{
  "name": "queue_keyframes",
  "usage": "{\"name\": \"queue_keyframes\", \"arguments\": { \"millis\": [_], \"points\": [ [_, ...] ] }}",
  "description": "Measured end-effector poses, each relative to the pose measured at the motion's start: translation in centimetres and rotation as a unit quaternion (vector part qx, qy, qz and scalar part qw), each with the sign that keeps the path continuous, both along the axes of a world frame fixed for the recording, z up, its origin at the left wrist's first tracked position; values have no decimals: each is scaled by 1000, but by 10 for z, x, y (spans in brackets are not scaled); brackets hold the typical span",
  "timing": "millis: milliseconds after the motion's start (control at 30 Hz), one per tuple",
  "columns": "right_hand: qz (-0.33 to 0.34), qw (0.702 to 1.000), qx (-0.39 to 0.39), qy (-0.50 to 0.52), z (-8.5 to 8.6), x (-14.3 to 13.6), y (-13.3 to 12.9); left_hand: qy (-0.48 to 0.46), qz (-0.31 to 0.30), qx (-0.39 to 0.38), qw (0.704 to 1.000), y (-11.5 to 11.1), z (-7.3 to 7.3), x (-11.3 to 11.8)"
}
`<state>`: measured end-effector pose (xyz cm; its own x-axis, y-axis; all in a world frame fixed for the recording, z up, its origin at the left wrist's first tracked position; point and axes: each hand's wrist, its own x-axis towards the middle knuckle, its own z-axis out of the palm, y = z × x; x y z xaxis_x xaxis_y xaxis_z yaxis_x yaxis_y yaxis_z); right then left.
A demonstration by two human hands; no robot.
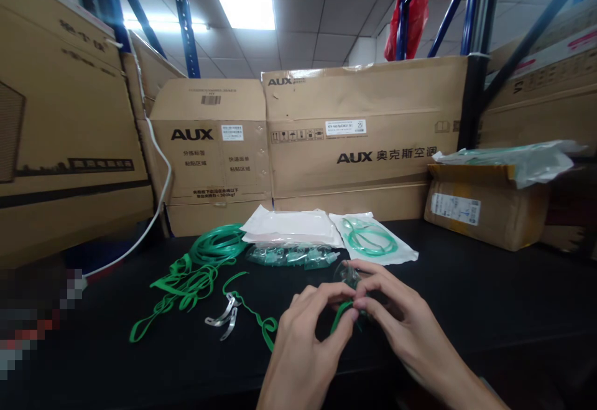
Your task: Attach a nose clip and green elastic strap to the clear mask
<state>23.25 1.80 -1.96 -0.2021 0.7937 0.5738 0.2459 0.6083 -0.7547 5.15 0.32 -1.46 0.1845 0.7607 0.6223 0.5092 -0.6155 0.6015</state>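
Near the front of the black table, my left hand [310, 341] pinches a green strap [342, 315] between thumb and forefinger. My right hand [401, 310] meets it fingertip to fingertip, closed around a clear plastic mask [349, 275] that is partly hidden behind the fingers. The strap's end lies between the two hands at the mask's edge; whether it passes through the mask cannot be seen. Left of my left hand, another green strap [255, 315] lies loose beside several silver metal strips [228, 318].
Green straps [186, 287] and coiled green tubing [217, 245] lie at the left. White packets [291, 226], clear bagged parts [293, 256] and a packet with tubing [373, 239] sit behind my hands. A cardboard box [485, 211] stands at the right; large AUX cartons [354, 180] line the back.
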Motion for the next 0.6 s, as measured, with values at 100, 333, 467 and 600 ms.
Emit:
{"name": "queue_keyframes", "arguments": {
  "millis": [100,333,467,600],
  "points": [
    [-4,1000,8,-6,-2,1,0,-3,0,17,1000,1,-1,0],
    [-26,999,41,-18,-5,-1,0,9,26,60,998,0,-2,2],
    [-48,998,45,-9,-4,-2,0,10,43,60,997,-1,-2,3],
    [-50,998,13,38,-2,-2,0,2,46,47,998,0,-3,2]
  ]
}}
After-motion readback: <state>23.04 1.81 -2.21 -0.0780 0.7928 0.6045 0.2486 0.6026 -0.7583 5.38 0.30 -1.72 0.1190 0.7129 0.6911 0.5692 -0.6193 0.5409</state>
